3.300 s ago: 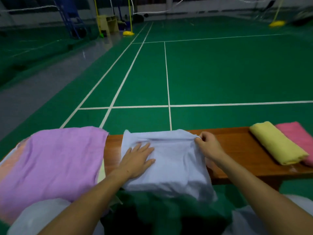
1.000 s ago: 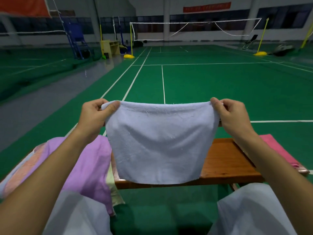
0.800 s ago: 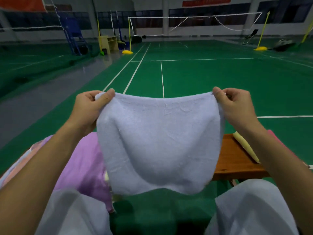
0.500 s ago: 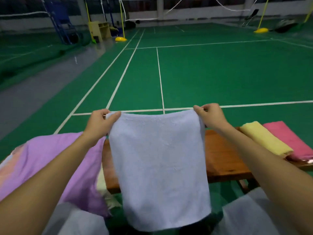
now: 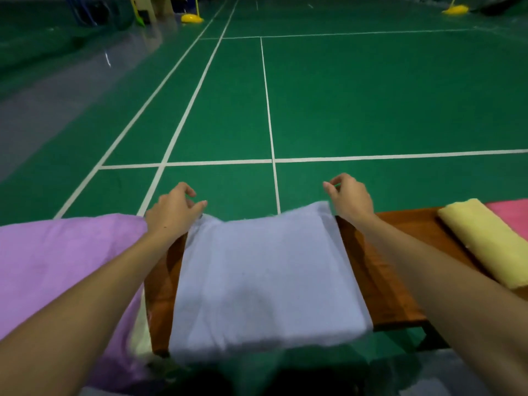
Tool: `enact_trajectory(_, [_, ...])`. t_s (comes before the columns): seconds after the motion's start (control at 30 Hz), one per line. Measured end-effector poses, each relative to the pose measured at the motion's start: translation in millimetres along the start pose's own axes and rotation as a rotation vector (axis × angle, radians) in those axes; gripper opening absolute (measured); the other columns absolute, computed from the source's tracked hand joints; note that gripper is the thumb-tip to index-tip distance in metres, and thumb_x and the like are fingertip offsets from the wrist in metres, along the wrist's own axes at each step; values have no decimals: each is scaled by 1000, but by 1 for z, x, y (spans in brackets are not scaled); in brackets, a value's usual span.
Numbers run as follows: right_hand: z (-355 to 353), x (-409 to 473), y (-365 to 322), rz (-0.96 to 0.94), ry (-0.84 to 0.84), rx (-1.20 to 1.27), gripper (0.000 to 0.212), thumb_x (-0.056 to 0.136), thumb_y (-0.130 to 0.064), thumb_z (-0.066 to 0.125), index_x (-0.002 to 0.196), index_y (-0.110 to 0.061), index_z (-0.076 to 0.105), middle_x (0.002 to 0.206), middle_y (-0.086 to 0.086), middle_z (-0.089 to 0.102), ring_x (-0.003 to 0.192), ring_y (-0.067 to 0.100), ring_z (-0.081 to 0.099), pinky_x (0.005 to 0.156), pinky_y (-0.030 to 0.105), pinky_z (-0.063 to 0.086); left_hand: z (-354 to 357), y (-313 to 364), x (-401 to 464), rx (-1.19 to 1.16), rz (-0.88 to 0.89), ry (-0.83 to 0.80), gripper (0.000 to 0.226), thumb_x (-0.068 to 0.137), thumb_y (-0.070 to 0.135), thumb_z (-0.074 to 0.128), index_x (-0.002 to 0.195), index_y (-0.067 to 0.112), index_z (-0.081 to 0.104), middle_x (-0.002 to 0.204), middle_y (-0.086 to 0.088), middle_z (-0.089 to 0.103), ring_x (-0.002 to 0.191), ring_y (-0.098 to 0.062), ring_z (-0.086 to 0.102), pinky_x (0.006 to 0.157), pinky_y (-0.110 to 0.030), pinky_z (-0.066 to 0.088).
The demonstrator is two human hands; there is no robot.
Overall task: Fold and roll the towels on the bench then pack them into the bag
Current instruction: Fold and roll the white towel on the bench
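Note:
A pale blue towel (image 5: pixel 265 275) lies spread flat across the wooden bench (image 5: pixel 383 284), its near edge hanging over the front. My left hand (image 5: pixel 171 212) hovers at the towel's far left corner, fingers loosely curled and holding nothing. At the far right corner, my right hand (image 5: pixel 350 200) is likewise loosely curled just above the cloth. A rolled yellow towel (image 5: pixel 491 241) and a pink towel (image 5: pixel 511 215) lie on the bench to the right. A large purple towel (image 5: pixel 65 270) covers the left end. No bag is in view.
Green court floor with white lines (image 5: pixel 271 110) stretches beyond the bench. Yellow net-post bases (image 5: pixel 192 18) stand far back. My knees in light trousers show at the bottom edge. Bare bench wood shows on both sides of the blue towel.
The blue towel, held up by its two top corners, has been lowered and laid flat on the bench. Both hands have let go of its corners.

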State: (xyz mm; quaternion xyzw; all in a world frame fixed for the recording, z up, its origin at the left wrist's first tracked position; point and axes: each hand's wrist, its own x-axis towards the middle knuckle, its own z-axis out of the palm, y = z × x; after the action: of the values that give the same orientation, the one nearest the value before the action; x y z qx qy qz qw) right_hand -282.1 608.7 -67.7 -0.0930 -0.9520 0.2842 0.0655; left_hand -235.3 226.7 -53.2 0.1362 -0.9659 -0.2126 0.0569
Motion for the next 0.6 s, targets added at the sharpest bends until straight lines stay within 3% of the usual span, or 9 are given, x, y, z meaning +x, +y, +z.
enact_trajectory(0.07, [-8,-16,5,1,-7,-24,31,105,-47,58,116,-18,63,103,1,67,96,26,62,82,40,50,-7,5,-15,-18,51,17,29,97,56,68,112,34,60,98,17,67,95,-18,63,80,-38,50])
enact_trajectory(0.13, [-12,-39,15,30,-78,-41,26,105,-44,58,110,-19,63,100,0,68,91,24,63,78,37,49,-15,8,-33,-73,88,-22,25,97,52,71,108,32,63,92,16,67,91,-16,65,72,-34,46])
enact_trajectory(0.23, [-19,-79,34,65,-160,-71,27,101,-39,59,84,-18,63,82,4,69,77,29,66,65,35,51,-20,8,-63,-130,106,-88,22,94,51,74,101,32,64,84,15,70,84,-15,69,68,-31,48])
enact_trajectory(0.33, [-26,-114,39,92,-170,-80,43,98,-29,62,59,-13,54,58,5,60,56,28,58,50,31,40,-20,12,-94,-195,123,-172,17,94,44,77,101,33,66,79,11,76,72,-11,73,62,-31,56])
enact_trajectory(0.43, [-26,-137,31,165,-251,-102,41,95,-43,67,64,-17,54,61,1,58,55,22,54,53,31,48,-15,22,-120,-327,179,-235,14,97,28,76,108,22,70,79,2,79,68,-18,74,52,-18,48])
enact_trajectory(0.5, [-25,-145,26,186,-299,-54,40,94,-45,67,66,-20,53,61,-3,54,54,18,50,51,28,41,-8,25,-132,-324,248,-276,13,98,35,72,109,27,70,80,8,79,71,-13,75,66,-20,54])
enact_trajectory(0.53, [-26,-148,23,189,-308,-13,40,95,-43,67,67,-20,52,61,-4,51,53,16,47,50,27,37,-4,24,-136,-290,276,-299,15,96,45,69,107,34,69,81,16,78,73,-6,74,76,-30,58])
enact_trajectory(0.6, [-27,-150,21,205,-306,90,38,97,-36,67,67,-19,50,62,-4,50,53,14,46,49,26,35,4,22,-141,-226,307,-338,19,90,59,62,102,45,65,84,27,75,74,3,71,81,-41,61])
